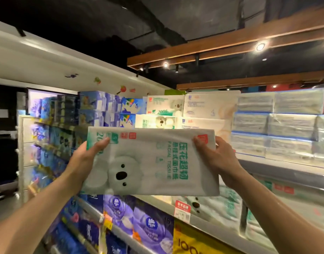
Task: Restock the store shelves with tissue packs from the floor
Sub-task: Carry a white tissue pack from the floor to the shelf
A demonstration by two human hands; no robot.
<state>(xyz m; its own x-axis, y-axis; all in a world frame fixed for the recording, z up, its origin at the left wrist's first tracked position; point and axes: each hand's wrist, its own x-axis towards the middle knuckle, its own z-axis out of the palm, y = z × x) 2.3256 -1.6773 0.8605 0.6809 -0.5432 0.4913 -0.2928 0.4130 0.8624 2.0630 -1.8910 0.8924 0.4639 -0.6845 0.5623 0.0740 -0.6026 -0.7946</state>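
Observation:
I hold a white tissue pack (150, 162) with a koala picture and green lettering up in front of the shelves, lying sideways. My left hand (88, 156) grips its left end, thumb on the front face. My right hand (214, 154) grips its right end, thumb near the red stamp. Behind and above the pack, matching koala packs (163, 107) stand stacked on the top shelf. More koala packs (218, 206) lie on the shelf below.
Blue and purple tissue packs (95, 105) fill the shelves to the left and below (148, 224). Clear-wrapped white packs (278, 123) are stacked at the right on a shelf edge (285, 167). A red price tag (182, 210) hangs on the lower shelf rail.

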